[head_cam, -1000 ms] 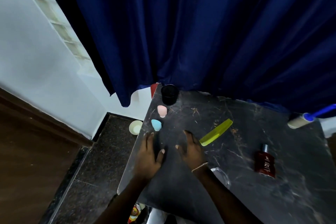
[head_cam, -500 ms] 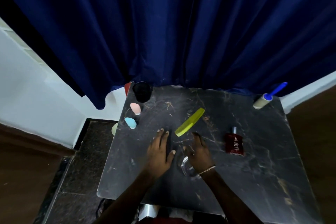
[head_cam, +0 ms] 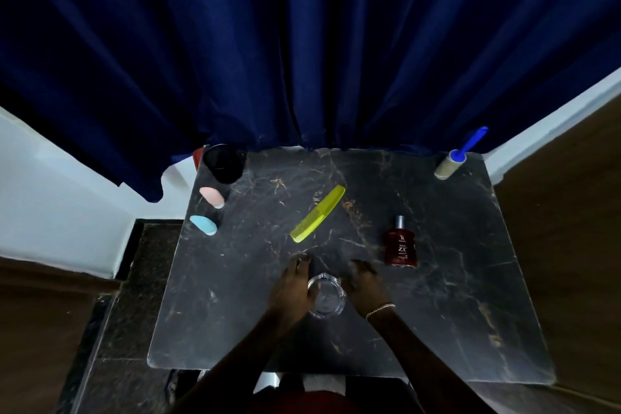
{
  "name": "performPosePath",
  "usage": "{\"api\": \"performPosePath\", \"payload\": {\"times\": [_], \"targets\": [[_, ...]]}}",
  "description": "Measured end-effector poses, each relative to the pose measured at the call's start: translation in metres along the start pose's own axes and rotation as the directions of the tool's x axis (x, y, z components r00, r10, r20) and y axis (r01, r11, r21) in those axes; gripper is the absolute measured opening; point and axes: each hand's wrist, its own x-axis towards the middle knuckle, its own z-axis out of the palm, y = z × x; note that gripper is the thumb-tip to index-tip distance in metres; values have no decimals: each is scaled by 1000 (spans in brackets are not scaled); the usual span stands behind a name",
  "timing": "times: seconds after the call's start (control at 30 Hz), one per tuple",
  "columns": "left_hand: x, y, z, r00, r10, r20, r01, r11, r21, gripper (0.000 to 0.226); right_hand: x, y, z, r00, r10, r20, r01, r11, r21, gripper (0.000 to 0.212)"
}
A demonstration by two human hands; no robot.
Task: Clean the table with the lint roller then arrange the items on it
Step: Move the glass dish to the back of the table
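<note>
Dark marble counter [head_cam: 235, 296] stands before a blue curtain [head_cam: 302, 44]. Lint roller [head_cam: 448, 166] lies untouched at the far right corner. Left hand [head_cam: 290, 289] and right hand [head_cam: 364, 286] rest released, flanking a clear glass dish [head_cam: 326, 294]. Comb [head_cam: 317, 213] and red bottle [head_cam: 400, 244] lie beyond.

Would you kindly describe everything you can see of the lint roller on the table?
The lint roller lies on its side at the far right corner of the dark marble-look table, close to the blue curtain. It has a pale beige, cylindrical roll and a bright blue plastic handle that points up and away past the table's back edge. Neither hand touches it, and nothing else on the table is in contact with it. Its sheet surface is too small to judge.
</note>
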Motion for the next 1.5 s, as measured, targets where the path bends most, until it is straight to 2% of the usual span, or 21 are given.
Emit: {"api": "performPosePath", "payload": {"times": [0.1, 0.33, 0.47, 0.67, 0.9, 1.0, 1.13, 1.5], "targets": [[0, 6, 4, 996, -89, 32, 88, 996, 9, 62, -1, 1, 4, 995, 80, 61, -85, 994, 69, 42], [4, 6, 8, 987, -147, 61, 148, 989, -16, 38, 3, 1, 11, 986, 98, 131, -106, 993, 56, 28], [6, 5, 9, 987, -157, 45, 160, 985, -65, 34, 6, 1, 13, 984, 105, 147, -112, 993, 37, 19], [6, 3, 4, 988, -150, 45, 155, 977, -147, 34, 8, -6, 17, 988, 89, 123, -90, 996, 2, 19], [19, -12, -30, 989, -147, 7, 144, 957, -253, 23, 29, -38, 15, 995, 44, 87, -44, 999, -2, 19], [35, -24, -56, 989, -141, -34, 128, 959, -252, 16, 48, -63, 11, 997, -7, 75, 8, 1000, -13, 18], [63, -40, -88, 980, -123, -155, 90, 975, -204, 12, 84, -95, 6, 996, -71, 50, 72, 997, -17, 22], [130, -75, -142, 952, -183, -244, 145, 975, -165, 12, 178, -153, 13, 994, -103, 39, 105, 992, -66, 23]]}}
